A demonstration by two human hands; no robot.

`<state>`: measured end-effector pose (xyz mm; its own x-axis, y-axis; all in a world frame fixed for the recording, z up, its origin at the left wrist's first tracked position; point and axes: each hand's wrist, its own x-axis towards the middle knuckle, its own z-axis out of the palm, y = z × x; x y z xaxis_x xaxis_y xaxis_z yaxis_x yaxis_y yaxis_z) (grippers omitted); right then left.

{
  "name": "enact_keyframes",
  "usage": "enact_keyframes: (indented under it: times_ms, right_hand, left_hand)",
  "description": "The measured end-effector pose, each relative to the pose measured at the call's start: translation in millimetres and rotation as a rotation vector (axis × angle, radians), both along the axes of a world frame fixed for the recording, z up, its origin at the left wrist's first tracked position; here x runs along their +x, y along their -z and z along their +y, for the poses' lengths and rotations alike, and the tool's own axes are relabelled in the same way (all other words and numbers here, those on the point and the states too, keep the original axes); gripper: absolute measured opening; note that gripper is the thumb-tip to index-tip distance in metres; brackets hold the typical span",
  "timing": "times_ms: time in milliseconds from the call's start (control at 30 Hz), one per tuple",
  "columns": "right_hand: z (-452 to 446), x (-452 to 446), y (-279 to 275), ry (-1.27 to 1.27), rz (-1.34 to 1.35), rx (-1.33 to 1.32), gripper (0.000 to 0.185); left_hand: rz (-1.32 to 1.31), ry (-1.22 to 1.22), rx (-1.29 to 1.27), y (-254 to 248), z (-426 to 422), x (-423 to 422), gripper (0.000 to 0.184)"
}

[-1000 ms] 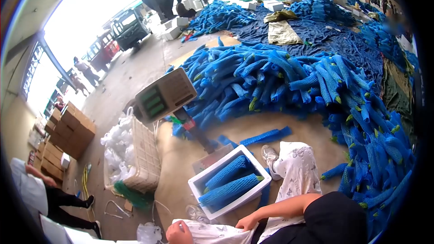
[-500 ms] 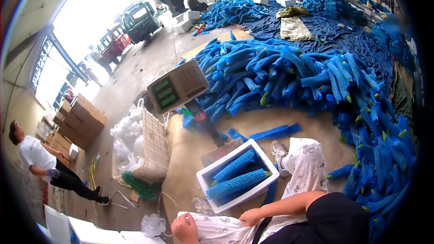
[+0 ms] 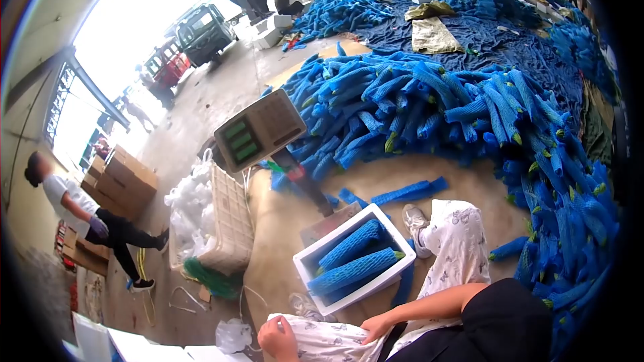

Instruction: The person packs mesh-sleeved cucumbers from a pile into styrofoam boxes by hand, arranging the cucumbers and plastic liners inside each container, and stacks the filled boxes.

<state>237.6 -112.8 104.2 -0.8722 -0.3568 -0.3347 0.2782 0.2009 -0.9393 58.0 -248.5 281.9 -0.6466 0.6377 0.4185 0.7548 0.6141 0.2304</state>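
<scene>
My left hand point(image 3: 278, 338) rests on my patterned trouser leg at the bottom, its fingers curled; whatever they might hold is hidden. Lower on my lap, my right hand point(image 3: 378, 326) lies on the cloth with its fingers partly bent downward. Just in front of both hands a white foam box point(image 3: 312, 261) sits on the scale, tilted in view, with several blue-netted vegetables point(image 3: 352, 271) in it. Behind the box stands the scale's display point(image 3: 259, 130), lit with green digits. Neither hand touches the box.
A large heap of blue-netted vegetables point(image 3: 402, 107) curves around the front and right. Left of the scale is a crate point(image 3: 230, 218) of white plastic bags. A person point(image 3: 80, 209) walks at the far left near cardboard boxes point(image 3: 127, 177). White foam boxes point(image 3: 134, 346) lie bottom left.
The view has swung left and slightly back. The walking person has come fully into view and moved along beside the cardboard boxes. My hands have stayed on my lap.
</scene>
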Motion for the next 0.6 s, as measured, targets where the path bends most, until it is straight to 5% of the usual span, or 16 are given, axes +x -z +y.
enact_keyframes:
  times_ms: [200,267,333,400,600]
  right_hand:
    - [12.2,0.4,-29.6,-0.271,-0.008,0.626,0.042]
    - [11.3,-7.8,-31.8,-0.2,0.002,0.571,0.044]
    - [3.8,-11.8,-17.6,-0.094,0.045,0.208,0.055]
    - [5.1,-7.6,-54.7,-0.215,0.093,0.399,0.052]
    - [16.8,-3.6,-41.5,-0.156,-0.065,0.603,0.047]
  left_hand:
    - [0.073,-0.005,-0.073,13.6,1.1,-2.6,0.013]
    - [0.067,-0.012,-0.067,10.1,3.2,0.6,0.012]
    - [0.061,-0.018,-0.048,10.9,6.5,-1.0,0.012]
    - [0.031,-0.055,-0.044,15.3,3.9,-4.6,0.011]
    - [0.077,-0.001,-0.093,9.8,6.3,1.0,0.012]
